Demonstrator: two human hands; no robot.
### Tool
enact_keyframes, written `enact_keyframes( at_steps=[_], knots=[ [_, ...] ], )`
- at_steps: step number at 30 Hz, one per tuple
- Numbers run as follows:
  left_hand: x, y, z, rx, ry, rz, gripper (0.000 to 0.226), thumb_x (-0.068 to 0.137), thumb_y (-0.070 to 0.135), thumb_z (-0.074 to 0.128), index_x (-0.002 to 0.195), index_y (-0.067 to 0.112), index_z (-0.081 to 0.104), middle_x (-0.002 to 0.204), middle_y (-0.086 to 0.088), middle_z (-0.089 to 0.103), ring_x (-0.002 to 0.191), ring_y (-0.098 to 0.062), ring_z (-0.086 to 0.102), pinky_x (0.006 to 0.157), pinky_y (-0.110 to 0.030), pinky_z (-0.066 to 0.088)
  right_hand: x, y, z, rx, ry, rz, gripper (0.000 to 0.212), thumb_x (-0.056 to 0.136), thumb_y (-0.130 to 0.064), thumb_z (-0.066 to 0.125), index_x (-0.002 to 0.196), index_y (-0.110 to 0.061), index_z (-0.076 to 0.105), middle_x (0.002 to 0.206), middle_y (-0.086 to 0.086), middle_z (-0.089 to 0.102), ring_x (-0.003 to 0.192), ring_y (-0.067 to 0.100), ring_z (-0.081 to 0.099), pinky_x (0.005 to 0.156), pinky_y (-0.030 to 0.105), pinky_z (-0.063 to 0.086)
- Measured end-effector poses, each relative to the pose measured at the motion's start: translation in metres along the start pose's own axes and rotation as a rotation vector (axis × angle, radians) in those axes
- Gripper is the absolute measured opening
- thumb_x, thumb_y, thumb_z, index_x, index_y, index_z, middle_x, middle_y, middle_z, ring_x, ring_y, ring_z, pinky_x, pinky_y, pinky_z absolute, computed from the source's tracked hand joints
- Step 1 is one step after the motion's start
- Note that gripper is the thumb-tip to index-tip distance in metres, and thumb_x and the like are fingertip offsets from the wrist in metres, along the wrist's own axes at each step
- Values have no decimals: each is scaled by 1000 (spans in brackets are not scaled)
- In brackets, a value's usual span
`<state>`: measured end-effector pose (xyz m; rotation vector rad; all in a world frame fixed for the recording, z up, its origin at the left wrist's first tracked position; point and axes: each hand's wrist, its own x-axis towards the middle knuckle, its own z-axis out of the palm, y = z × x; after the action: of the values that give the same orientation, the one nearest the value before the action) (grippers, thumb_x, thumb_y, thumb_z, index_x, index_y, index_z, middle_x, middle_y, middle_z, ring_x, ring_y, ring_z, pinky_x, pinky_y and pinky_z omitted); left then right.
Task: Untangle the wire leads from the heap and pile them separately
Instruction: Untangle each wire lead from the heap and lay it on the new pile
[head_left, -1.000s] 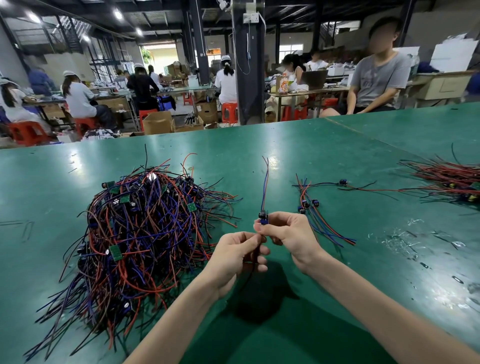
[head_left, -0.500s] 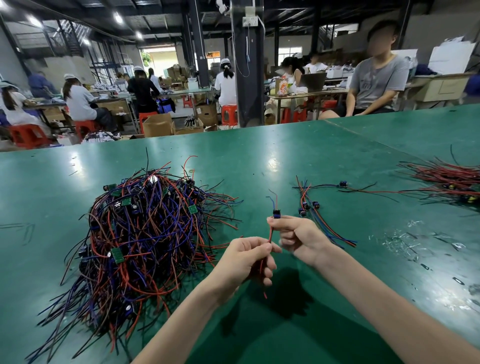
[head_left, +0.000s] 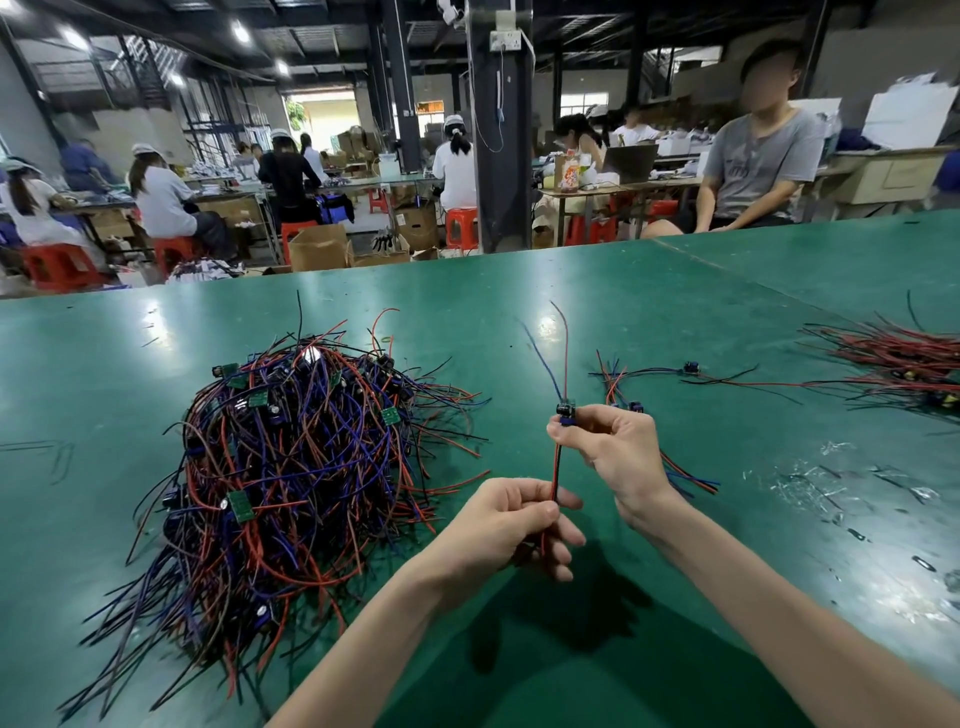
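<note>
currently held: one wire lead (head_left: 556, 467); your left hand (head_left: 511, 525) pinches its red-black wires, your right hand (head_left: 615, 449) pinches its module (head_left: 565, 411).
handling: likely light, floppy, snag-prone; grip at the module.

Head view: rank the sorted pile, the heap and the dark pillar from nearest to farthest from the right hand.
1. The sorted pile, right behind the right hand.
2. The heap, to the hand's left on the table.
3. The pillar, beyond the table's far edge.
</note>
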<state>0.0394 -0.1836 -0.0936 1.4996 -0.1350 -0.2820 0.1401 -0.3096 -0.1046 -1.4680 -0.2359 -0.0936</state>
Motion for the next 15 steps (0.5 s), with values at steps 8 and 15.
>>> enact_keyframes(
  at_steps=[8,15],
  knots=[
    [2,-3,1,106,37,-55,30,101,5,33,89,6,61,47,4,53,36,-5,39,38,-20,44,14,8,-9,53,108,103,11,73,5,74,72,-6,69,47,-11,59,34,-2,42,40,6,32],
    [2,-3,3,34,-11,-87,22,103,3,25,106,5,46,59,0,65,43,-8,52,46,-23,52,17,11,-12,79,131,163,11,72,3,75,71,-6,70,65,4,61,35,1,28,38,11,25]
  ],
)
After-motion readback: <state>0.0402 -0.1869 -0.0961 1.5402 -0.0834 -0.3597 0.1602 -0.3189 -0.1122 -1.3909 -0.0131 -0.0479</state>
